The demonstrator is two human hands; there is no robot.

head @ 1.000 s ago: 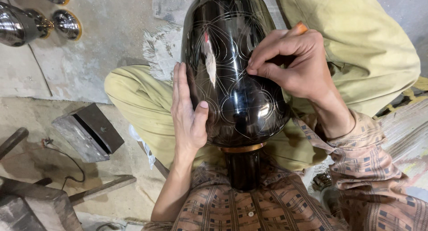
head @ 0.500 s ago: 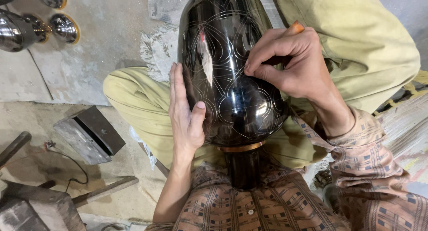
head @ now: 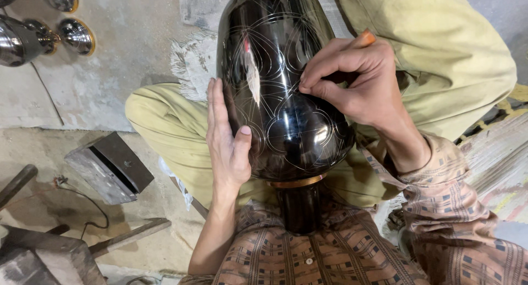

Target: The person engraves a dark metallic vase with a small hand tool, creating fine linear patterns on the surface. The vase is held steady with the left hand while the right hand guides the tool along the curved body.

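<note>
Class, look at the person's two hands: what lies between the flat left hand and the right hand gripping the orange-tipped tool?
In the head view, the glossy black vase with scratched petal lines lies between the left hand, flat on its side, and the right hand.

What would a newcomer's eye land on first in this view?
The big glossy black vase lying across the person's lap in the middle of the picture, its surface scored with fine petal-shaped lines. The right hand presses an orange-handled tool to the vase's upper right side, while the left hand lies flat against its left flank. At the top left, shiny metal vessels stand on the concrete floor.
</note>
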